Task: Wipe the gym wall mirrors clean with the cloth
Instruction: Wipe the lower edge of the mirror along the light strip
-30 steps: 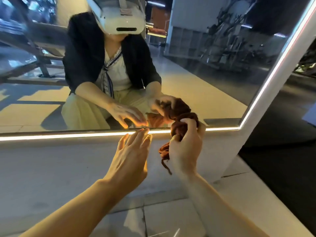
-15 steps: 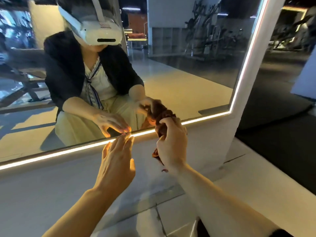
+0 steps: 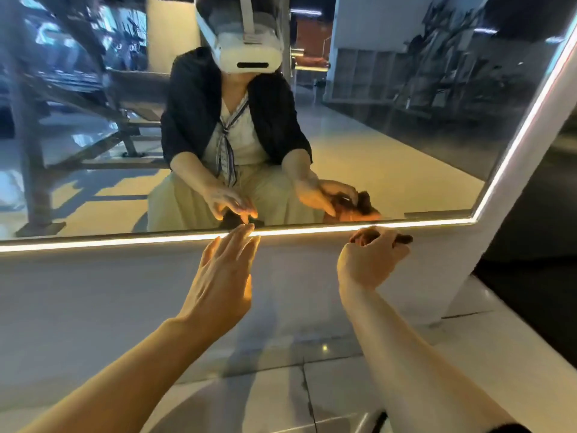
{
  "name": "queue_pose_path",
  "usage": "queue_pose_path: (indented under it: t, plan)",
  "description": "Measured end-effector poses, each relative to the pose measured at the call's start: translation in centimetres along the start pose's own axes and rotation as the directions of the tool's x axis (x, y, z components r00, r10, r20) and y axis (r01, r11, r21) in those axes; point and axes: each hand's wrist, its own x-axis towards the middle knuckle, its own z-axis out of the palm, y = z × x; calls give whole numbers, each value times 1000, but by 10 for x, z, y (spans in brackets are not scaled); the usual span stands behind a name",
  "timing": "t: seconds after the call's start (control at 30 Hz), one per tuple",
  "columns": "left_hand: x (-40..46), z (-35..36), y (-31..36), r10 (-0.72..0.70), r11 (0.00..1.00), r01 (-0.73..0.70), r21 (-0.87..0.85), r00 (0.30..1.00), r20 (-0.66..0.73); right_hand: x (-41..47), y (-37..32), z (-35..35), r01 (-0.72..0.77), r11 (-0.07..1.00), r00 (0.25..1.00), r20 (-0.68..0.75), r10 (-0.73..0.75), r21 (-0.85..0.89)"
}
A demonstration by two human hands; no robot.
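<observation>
- Wall mirror (image 3: 390,151): large pane filling the upper view, reflecting a crouching person in a white headset, dark jacket and pale skirt, with gym equipment and shelving behind.
- White wall base (image 3: 93,292): plain band beneath the mirror, meeting a pale tiled floor (image 3: 249,401).
- LED strip (image 3: 109,241): lit line along the mirror's bottom edge, turning up the right edge at the corner.
- Left hand (image 3: 224,276): fingers straight and together, holding nothing; fingertips (image 3: 246,231) reach the lit strip at the mirror's lower edge.
- Right hand (image 3: 370,260): fingers curled tight round the cloth, just below the strip, near the mirror's lower right corner.
- Rust-brown cloth (image 3: 402,238): bunched inside the right hand, only small parts showing past the fingers; its reflection appears directly above in the glass.
</observation>
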Motion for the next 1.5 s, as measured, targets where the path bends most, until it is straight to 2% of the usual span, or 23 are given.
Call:
queue_pose_path:
  t: [0.03, 0.13, 0.23, 0.27, 0.37, 0.43, 0.5, 0.6, 0.63, 0.7, 0.77, 0.83, 0.93, 1.03, 1.07, 1.13, 1.2, 1.27, 1.33, 1.4, 1.43, 1.47, 1.5]
  plan:
    - [-9, 0, -10, -2, 1000, 2, 4, 1000, -11, -7, -3, 8, -8, 1000, 999, 48, 9, -28]
    - [-25, -2, -33, 14, 1000, -13, 26, 999, -36, -51, -5, 39, 158, 987, 958, 249, -144, -35]
    - [-25, -10, -48, 7, 999, -7, 49, 1000, -9, -82, -16, 46, 165, 986, 902, 400, -164, 31]
    - [-22, -13, -51, -9, 999, 8, 38, 1000, 3, -84, -22, 43, 138, 989, 914, 379, -145, 46]
    - [-15, -15, -54, -16, 1000, 16, 6, 1000, -22, -67, -25, 36, 104, 988, 986, 116, -117, 114]
    - [-10, -14, -54, 3, 1000, -3, 2, 999, -40, -59, -20, 39, 67, 994, 997, 42, -70, 87]
    - [-7, -13, -54, 15, 1000, -14, 9, 999, -47, -67, -16, 45, 93, 996, 984, 149, -93, 8]
    - [-6, -14, -56, 42, 999, -42, 28, 999, -28, -96, -14, 48, 255, 966, 870, 427, -245, 35]
    - [-6, -15, -57, 57, 998, -56, 39, 998, -23, -102, -17, 46, 283, 957, 848, 449, -281, 66]
    - [-5, -16, -63, 104, 993, -102, 63, 994, -24, -96, -22, 42, 314, 942, 891, 307, -336, 119]
    - [-4, -17, -71, 151, 987, -150, 60, 988, -13, -75, -24, 41, 332, 937, 940, 38, -338, 107]
    - [-4, -21, -80, 180, 982, -179, 52, 984, -8, -58, -21, 50, 316, 947, 945, -109, -309, 52]
    - [-7, -26, -92, 202, 978, -201, 52, 979, -24, -84, -16, 72, 445, 893, 896, -28, -444, 64]
    - [-14, -33, -103, 178, 983, -176, 49, 984, -28, -140, -17, 82, 555, 810, 758, 286, -586, 189]
    - [-17, -36, -107, 163, 985, -162, 53, 986, -26, -148, -19, 83, 555, 802, 730, 331, -597, 222]
    - [-22, -40, -114, 158, 986, -157, 51, 987, -23, -144, -25, 85, 514, 816, 798, 201, -568, 263]
    - [-27, -42, -121, 160, 986, -159, 44, 987, -17, -127, -27, 89, 418, 874, 903, -9, -429, 247]
    - [-32, -43, -127, 143, 989, -143, 43, 990, -7, -118, -24, 95, 347, 918, 937, -103, -333, 193]
    - [-37, -44, -129, 129, 991, -129, 37, 992, 8, -134, -20, 98, 415, 893, 908, -16, -418, 173]
    - [-39, -44, -129, 131, 991, -131, 16, 991, 17, -161, -19, 97, 436, 870, 833, 262, -487, 231]
    - [-40, -44, -130, 132, 991, -132, 6, 991, 19, -173, -19, 94, 400, 886, 778, 425, -463, 234]
    - [-40, -45, -130, 134, 991, -134, 4, 991, 22, -181, -20, 89, 364, 905, 742, 520, -424, 220]
    - [-40, -46, -131, 134, 991, -134, 7, 991, 24, -182, -20, 86, 318, 928, 771, 516, -373, 196]
